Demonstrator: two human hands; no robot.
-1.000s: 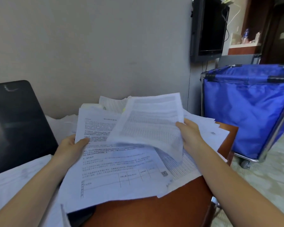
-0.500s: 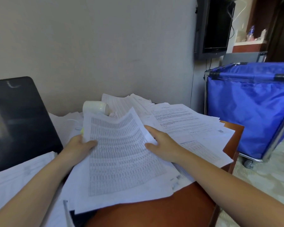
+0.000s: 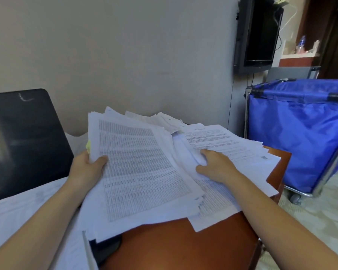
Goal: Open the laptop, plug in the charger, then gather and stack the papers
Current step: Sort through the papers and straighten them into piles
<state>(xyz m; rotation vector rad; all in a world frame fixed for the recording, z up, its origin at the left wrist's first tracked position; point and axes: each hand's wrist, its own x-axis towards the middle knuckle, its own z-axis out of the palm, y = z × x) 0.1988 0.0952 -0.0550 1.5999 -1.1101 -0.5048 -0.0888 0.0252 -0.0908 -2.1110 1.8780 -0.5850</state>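
The sheaf of printed tables [image 3: 141,172] is pinched at its near-left edge in my left hand [image 3: 88,168], thumb on top and fingers underneath, its far end lifted and its near end sagging onto the wooden table [image 3: 183,248]. It is light but floppy and slick, sheet against sheet, so I judge a one-edge hold will let it fan; better to clamp both long sides. Just right of that grip, my right hand [image 3: 216,166] lies spread on the loose sheets [image 3: 242,145], pinching nothing I can see. Left of my grip stands the open laptop [image 3: 23,137].
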